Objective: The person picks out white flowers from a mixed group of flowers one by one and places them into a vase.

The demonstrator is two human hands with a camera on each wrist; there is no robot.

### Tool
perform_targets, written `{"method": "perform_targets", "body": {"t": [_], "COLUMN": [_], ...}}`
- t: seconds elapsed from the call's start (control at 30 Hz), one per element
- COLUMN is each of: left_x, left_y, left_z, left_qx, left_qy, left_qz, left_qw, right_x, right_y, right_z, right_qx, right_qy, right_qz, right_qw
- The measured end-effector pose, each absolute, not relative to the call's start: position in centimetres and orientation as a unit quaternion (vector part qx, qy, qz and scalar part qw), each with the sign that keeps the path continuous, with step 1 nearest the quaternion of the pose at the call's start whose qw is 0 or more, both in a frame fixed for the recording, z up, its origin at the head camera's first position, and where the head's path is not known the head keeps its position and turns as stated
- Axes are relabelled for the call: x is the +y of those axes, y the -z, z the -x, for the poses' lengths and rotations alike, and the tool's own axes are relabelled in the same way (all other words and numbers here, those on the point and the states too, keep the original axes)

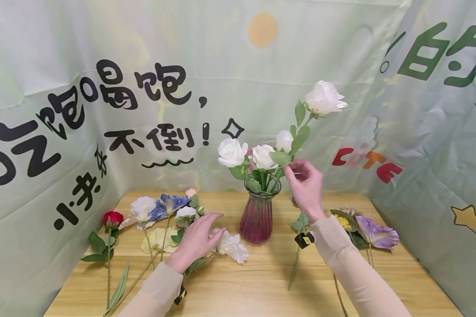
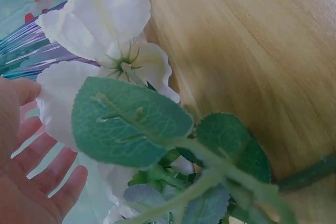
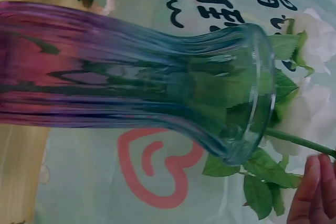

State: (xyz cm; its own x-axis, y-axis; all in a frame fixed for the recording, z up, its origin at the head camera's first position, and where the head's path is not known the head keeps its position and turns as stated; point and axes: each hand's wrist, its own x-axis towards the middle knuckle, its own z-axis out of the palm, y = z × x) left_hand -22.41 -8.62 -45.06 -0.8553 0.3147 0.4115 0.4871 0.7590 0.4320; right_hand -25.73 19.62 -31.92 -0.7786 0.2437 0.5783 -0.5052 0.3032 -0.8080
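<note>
My right hand (image 1: 307,185) pinches the green stem (image 3: 300,141) of a tall white rose (image 1: 324,97) just above the vase's rim. The stem's lower part runs into the mouth of the ribbed glass vase (image 1: 256,220), which stands upright and fades from clear to pink-purple. Several other white roses (image 1: 232,152) stand in it. My left hand (image 1: 198,240) hovers over flowers lying left of the vase, its fingers spread loosely and holding nothing. A white ruffled flower (image 2: 100,14) and green leaves (image 2: 131,121) are close by that hand in the left wrist view.
On the table's left lie a red rose (image 1: 113,218), a blue flower (image 1: 170,206) and a pale yellow flower (image 1: 154,240). A purple flower (image 1: 377,232) and a yellow one (image 1: 343,221) lie at the right. Printed cloth (image 1: 206,53) encloses the table's back and sides.
</note>
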Motion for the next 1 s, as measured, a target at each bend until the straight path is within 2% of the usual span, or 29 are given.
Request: {"method": "perform_targets", "body": {"t": [0.43, 0.77, 1.0], "left_x": [-8.7, -8.6, -8.4], "left_y": [45.2, 45.3, 45.4], "left_z": [22.4, 22.4, 22.3], "left_qx": [-0.924, -0.926, -0.925], "left_qy": [0.268, 0.263, 0.264], "left_qz": [0.220, 0.217, 0.219], "left_qw": [0.162, 0.160, 0.160], "right_x": [21.0, 21.2, 21.2], "right_y": [33.5, 34.6, 34.5], "right_z": [25.3, 25.4, 25.3], "right_qx": [-0.873, -0.859, -0.850], "right_qy": [-0.435, -0.462, -0.491], "right_qz": [-0.109, -0.083, -0.077], "right_qw": [0.192, 0.204, 0.174]}}
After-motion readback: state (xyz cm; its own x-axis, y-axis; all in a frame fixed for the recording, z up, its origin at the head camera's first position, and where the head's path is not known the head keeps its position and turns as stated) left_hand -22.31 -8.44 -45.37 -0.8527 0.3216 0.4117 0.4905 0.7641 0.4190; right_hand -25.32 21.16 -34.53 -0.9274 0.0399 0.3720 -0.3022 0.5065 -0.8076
